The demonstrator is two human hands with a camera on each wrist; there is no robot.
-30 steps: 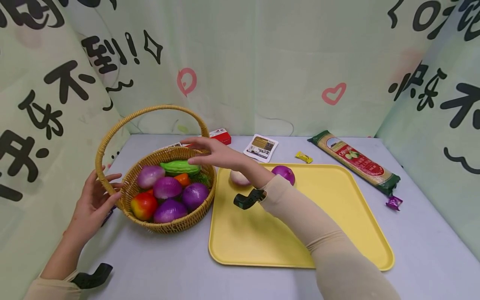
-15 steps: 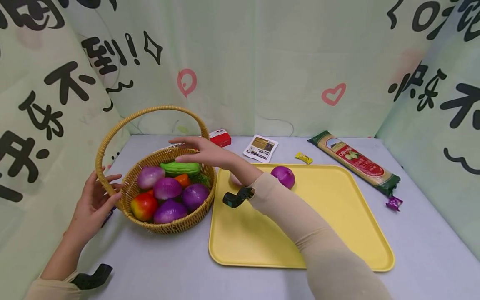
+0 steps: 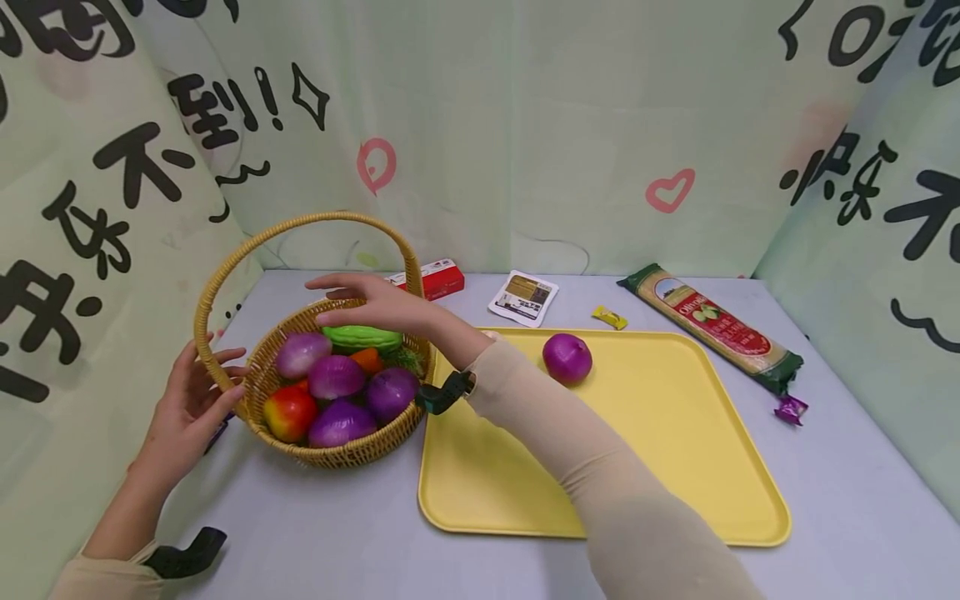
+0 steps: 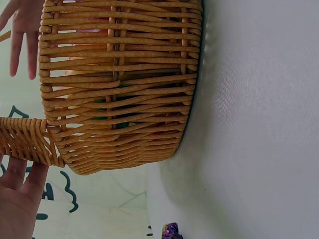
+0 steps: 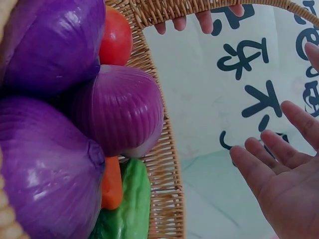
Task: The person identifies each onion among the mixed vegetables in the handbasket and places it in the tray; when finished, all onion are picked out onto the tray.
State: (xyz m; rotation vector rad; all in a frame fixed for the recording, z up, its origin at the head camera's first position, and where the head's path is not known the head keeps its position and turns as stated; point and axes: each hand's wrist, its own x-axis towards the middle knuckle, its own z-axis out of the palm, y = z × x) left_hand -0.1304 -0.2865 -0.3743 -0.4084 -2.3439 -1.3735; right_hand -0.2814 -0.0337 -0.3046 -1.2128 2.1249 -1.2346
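Note:
At the left of the head view stands a wicker basket (image 3: pixel 352 452) with a tall arched handle (image 3: pixel 322 217). Purple onions (image 3: pixel 337 377), a green ridged vegetable (image 3: pixel 362 338), an orange piece (image 3: pixel 368 360) and a red-and-yellow fruit (image 3: pixel 290 412) fill it. My left hand (image 3: pixel 183 408) grips the handle low on its left side; its fingertips show past the handle in the right wrist view. My right hand (image 3: pixel 390 307), fingers extended and holding nothing, hovers over the basket's back rim. One more purple onion (image 3: pixel 567 359) lies on the yellow tray (image 3: pixel 525 500).
Behind the tray lie a red-and-white box (image 3: pixel 442 279), a flat white packet (image 3: pixel 523 298) and a yellow wrapped candy (image 3: pixel 610 317). A pasta packet (image 3: pixel 712 325) and a purple candy (image 3: pixel 791 409) are at the right. Printed curtains (image 3: pixel 585 125) enclose the table.
My right hand has shifted left, further across the basket. Its forearm now hides the pale bulb that showed on the tray. My left hand stays at the handle.

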